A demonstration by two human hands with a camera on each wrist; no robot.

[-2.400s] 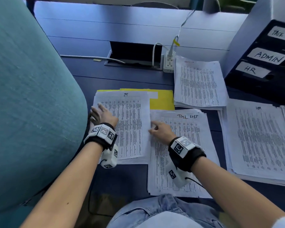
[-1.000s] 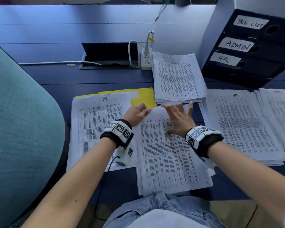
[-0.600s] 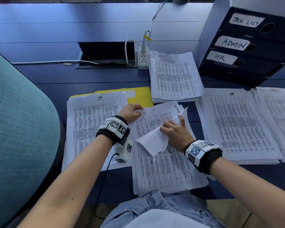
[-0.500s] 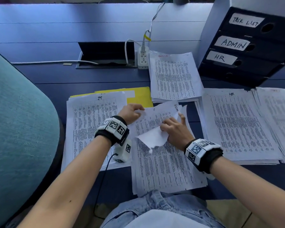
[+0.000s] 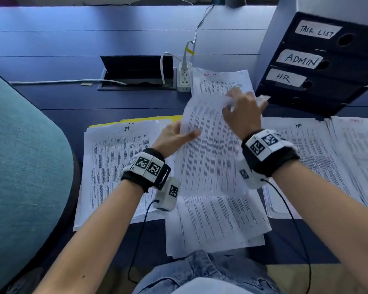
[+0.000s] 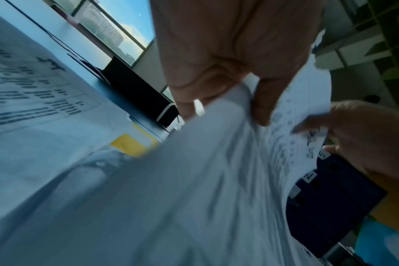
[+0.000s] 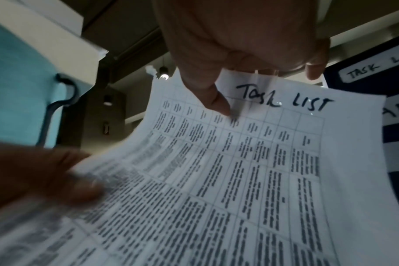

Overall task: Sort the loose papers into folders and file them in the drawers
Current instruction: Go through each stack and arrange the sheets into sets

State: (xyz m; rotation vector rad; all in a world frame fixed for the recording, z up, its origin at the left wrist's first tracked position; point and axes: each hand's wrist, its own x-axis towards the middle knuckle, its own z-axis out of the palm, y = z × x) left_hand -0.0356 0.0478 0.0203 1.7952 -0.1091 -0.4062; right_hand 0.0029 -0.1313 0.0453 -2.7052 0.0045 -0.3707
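A printed sheet headed "TASK LIST" (image 5: 208,145) (image 7: 251,162) (image 6: 194,180) is lifted off the middle paper stack (image 5: 217,223). My right hand (image 5: 242,111) (image 7: 235,59) pinches its top edge, thumb on the printed side. My left hand (image 5: 179,134) (image 6: 228,72) grips its left edge between thumb and fingers. A second task-list pile (image 5: 219,81) lies behind the sheet. The black drawer unit (image 5: 323,66) at the right carries labels TASK LIST, ADMIN and HR, its drawers closed. A yellow folder (image 5: 157,119) shows under the left pile (image 5: 115,166).
An HR paper pile (image 5: 319,162) lies at the right, with more sheets beyond it. A white power strip (image 5: 184,78) and cables sit by the desk's cable hatch (image 5: 136,71). A teal chair back (image 5: 23,166) fills the left.
My right hand peeled the top sheet up from the middle stack and raised it toward the drawers. My left hand moved from steadying the stack to gripping the sheet's left edge.
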